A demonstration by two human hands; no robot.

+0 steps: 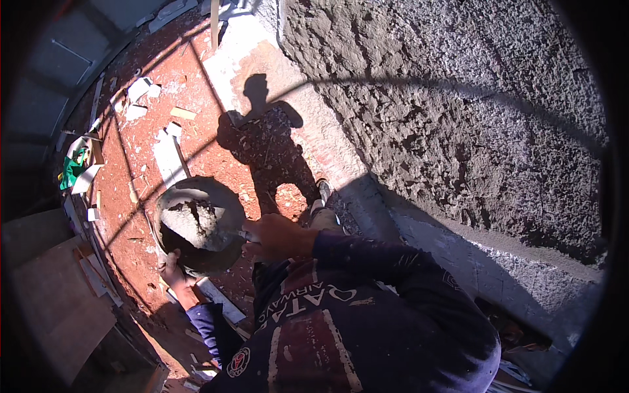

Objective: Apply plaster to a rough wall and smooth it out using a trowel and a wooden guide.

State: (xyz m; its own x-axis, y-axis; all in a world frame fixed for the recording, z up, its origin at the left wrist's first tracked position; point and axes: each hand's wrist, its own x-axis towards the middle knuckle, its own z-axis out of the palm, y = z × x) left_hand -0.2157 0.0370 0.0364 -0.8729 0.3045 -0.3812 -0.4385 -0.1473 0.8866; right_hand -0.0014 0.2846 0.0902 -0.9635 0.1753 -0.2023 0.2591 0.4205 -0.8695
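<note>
Scooping mortar: right hand (275, 236) is closed on a trowel (244, 234) dug into the mortar pan (171, 245), left hand (171, 270) gripping the pan's rim from below. Next, I judge, calls for lifting the load level toward the rough plastered wall (445, 118).

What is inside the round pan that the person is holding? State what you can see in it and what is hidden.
The pan holds a heap of grey mortar. The right hand dips a trowel into it; the blade tip is buried. The left hand grips the rim. The pan's bottom is covered.
</note>
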